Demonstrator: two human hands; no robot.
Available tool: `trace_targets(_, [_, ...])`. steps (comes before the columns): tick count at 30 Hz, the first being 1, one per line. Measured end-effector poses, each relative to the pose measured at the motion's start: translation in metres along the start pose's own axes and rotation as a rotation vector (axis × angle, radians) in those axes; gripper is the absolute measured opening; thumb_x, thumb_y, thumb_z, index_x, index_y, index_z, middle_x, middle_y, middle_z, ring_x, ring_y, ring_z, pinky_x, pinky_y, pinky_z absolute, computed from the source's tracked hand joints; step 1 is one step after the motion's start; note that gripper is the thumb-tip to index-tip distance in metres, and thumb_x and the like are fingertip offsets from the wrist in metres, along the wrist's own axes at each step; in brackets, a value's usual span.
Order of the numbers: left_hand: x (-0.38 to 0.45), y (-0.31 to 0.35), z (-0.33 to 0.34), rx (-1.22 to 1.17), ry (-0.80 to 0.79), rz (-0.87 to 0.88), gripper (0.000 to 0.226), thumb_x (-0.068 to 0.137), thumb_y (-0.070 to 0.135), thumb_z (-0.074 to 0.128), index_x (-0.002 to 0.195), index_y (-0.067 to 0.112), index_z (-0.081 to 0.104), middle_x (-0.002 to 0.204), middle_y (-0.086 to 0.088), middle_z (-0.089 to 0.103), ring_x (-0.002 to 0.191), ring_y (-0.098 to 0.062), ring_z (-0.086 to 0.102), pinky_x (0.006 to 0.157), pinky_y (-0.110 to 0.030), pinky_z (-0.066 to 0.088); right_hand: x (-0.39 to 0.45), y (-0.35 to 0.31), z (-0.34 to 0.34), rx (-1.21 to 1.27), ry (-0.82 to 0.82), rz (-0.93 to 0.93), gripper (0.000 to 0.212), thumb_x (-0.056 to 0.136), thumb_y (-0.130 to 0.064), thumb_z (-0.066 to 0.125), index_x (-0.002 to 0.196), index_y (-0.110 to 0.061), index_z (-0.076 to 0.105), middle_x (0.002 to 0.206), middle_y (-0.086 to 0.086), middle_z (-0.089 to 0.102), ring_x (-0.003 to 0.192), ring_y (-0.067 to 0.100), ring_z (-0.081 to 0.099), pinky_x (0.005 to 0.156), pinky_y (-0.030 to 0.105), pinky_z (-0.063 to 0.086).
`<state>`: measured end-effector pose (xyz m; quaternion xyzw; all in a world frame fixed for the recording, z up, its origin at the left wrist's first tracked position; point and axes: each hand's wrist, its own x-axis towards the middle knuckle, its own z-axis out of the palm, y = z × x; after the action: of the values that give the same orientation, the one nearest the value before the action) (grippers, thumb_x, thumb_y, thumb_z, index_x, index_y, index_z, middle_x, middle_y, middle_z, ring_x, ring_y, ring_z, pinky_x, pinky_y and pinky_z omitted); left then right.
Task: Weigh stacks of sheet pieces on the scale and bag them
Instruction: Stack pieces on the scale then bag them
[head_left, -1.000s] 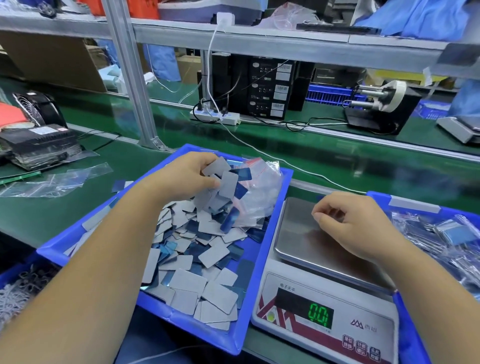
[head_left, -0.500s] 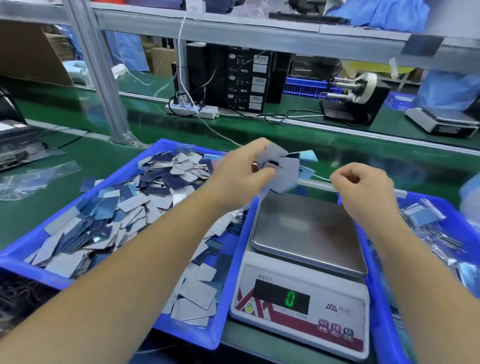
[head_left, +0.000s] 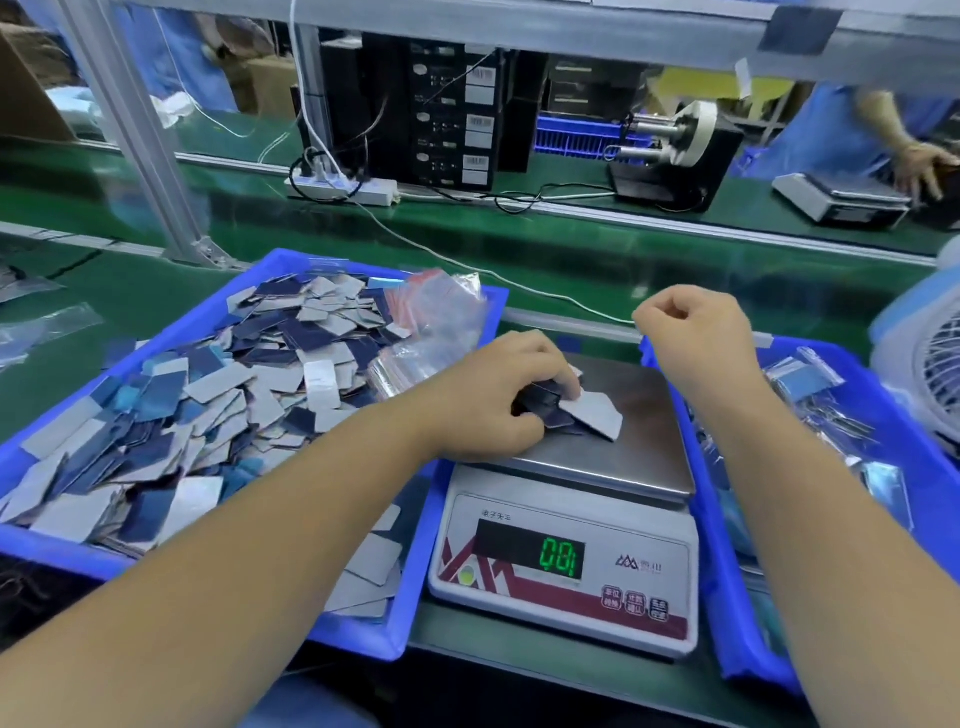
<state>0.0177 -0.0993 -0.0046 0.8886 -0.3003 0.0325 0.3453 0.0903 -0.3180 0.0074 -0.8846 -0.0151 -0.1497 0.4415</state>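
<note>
a person's two bare forearms reach over a green workbench. in the middle sits a white scale (head_left: 566, 551) with a steel pan, its green display showing digits near zero.

the left hand (head_left: 493, 400) rests on the pan at about nine o'clock, fingers curled around a small stack of sheet pieces (head_left: 571, 413), grey and dark blue, which touches the steel surface. one pale piece fans out toward three o'clock. the hand grips the stack, so the reading probably cannot be trusted yet.

the right hand (head_left: 696, 338) hovers above the pan's far edge at about one o'clock, fingers curled into a loose fist. nothing can be seen in it, though a thin item could be hidden.

at nine o'clock from the scale, a blue tray (head_left: 218, 296) holds a large loose heap of the same pieces, with clear bags (head_left: 431, 322) bunched in its far right corner. at three o'clock, a second blue tray (head_left: 924, 467) holds filled bags (head_left: 810, 379).

judging by this, some batches are already weighed and bagged, while much of the heap remains. this batch looks to be at the weighing stage: it needs releasing, adjusting to weight, then bagging. a power strip, black boxes and another worker's arm lie beyond at twelve o'clock.
</note>
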Motion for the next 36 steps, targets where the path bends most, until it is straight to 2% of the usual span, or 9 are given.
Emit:
trace_targets(3, [-0.002, 0.004, -0.004, -0.047, -0.066, -0.048, 0.051, 0.069, 0.012, 0.047, 0.116, 0.012, 0.068, 0.12, -0.001, 0.055, 0.113, -0.014, 0.052, 0.099, -0.024, 0.042, -0.001, -0.001, 0.001, -0.006, -0.021, -0.012, 0.019, 0.083, -0.021, 0.057, 0.066, -0.023, 0.066, 0.056, -0.018, 0.059, 0.065, 0.01, 0.053, 0.061, 0.026, 0.041])
trace_targets(7, [-0.002, 0.006, -0.006, -0.126, 0.101, -0.051, 0.05, 0.068, 0.008, 0.043, 0.111, 0.011, 0.069, 0.115, -0.005, 0.064, 0.108, -0.02, 0.058, 0.096, -0.033, 0.047, -0.005, -0.004, 0.002, -0.014, -0.037, -0.033, 0.018, 0.084, -0.02, 0.058, 0.068, -0.024, 0.067, 0.064, -0.016, 0.062, 0.068, 0.011, 0.055, 0.064, 0.026, 0.042])
trace_targets(11, [-0.003, -0.006, -0.013, -0.252, 0.383, -0.123, 0.04, 0.07, 0.008, 0.042, 0.097, 0.023, 0.068, 0.101, 0.002, 0.068, 0.1, -0.007, 0.061, 0.091, -0.013, 0.044, -0.008, -0.008, 0.002, -0.021, -0.079, -0.058, 0.018, 0.086, -0.021, 0.059, 0.07, -0.024, 0.067, 0.061, -0.023, 0.061, 0.066, 0.004, 0.054, 0.062, 0.025, 0.042])
trace_targets(16, [-0.003, -0.039, -0.023, -0.384, 0.638, -0.363, 0.032, 0.076, 0.014, 0.044, 0.08, 0.036, 0.067, 0.071, 0.016, 0.057, 0.063, -0.005, 0.047, 0.057, -0.014, 0.038, -0.012, -0.012, 0.004, -0.079, -0.173, -0.098, 0.017, 0.087, -0.023, 0.06, 0.072, -0.025, 0.069, 0.07, -0.016, 0.065, 0.064, 0.001, 0.053, 0.058, 0.025, 0.043])
trace_targets(19, [-0.003, -0.055, -0.028, -0.379, 0.691, -0.49, 0.032, 0.084, 0.007, 0.048, 0.082, 0.033, 0.066, 0.06, 0.023, 0.051, 0.052, 0.0, 0.04, 0.047, -0.01, 0.033, -0.014, -0.012, 0.006, -0.116, -0.219, -0.145, 0.017, 0.087, -0.023, 0.06, 0.072, -0.024, 0.069, 0.071, -0.02, 0.065, 0.06, -0.004, 0.053, 0.054, 0.02, 0.041])
trace_targets(25, [-0.003, -0.055, -0.023, -0.297, 0.467, -0.598, 0.019, 0.088, 0.019, 0.053, 0.089, 0.035, 0.064, 0.056, 0.026, 0.05, 0.046, 0.003, 0.042, 0.041, -0.009, 0.034, -0.017, -0.013, 0.006, -0.174, -0.343, -0.2, 0.017, 0.088, -0.023, 0.063, 0.073, -0.027, 0.069, 0.069, -0.024, 0.064, 0.06, -0.007, 0.054, 0.047, 0.005, 0.036])
trace_targets(28, [-0.001, -0.051, -0.015, -0.25, 0.347, -0.599, 0.004, 0.088, 0.036, 0.061, 0.091, 0.036, 0.064, 0.066, 0.024, 0.055, 0.055, 0.002, 0.049, 0.055, -0.016, 0.043, -0.021, -0.015, 0.005, -0.176, -0.4, -0.221, 0.013, 0.087, -0.024, 0.067, 0.075, -0.028, 0.07, 0.071, -0.021, 0.067, 0.064, -0.004, 0.057, 0.052, 0.01, 0.041])
trace_targets(30, [-0.001, -0.05, -0.013, -0.237, 0.307, -0.607, 0.012, 0.087, 0.048, 0.064, 0.091, 0.036, 0.064, 0.074, 0.017, 0.056, 0.062, -0.002, 0.052, 0.064, -0.025, 0.046, -0.023, -0.018, 0.004, -0.177, -0.417, -0.245, 0.011, 0.087, -0.026, 0.07, 0.077, -0.028, 0.07, 0.07, -0.018, 0.068, 0.063, -0.001, 0.058, 0.056, 0.018, 0.042])
trace_targets(36, [-0.002, -0.047, -0.014, -0.222, 0.298, -0.613, 0.019, 0.088, 0.054, 0.065, 0.091, 0.035, 0.064, 0.07, 0.016, 0.054, 0.061, -0.003, 0.052, 0.064, -0.026, 0.045, -0.025, -0.022, 0.004, -0.19, -0.422, -0.298, 0.006, 0.085, -0.027, 0.074, 0.081, -0.025, 0.071, 0.074, -0.01, 0.068, 0.066, 0.003, 0.056, 0.06, 0.02, 0.042])
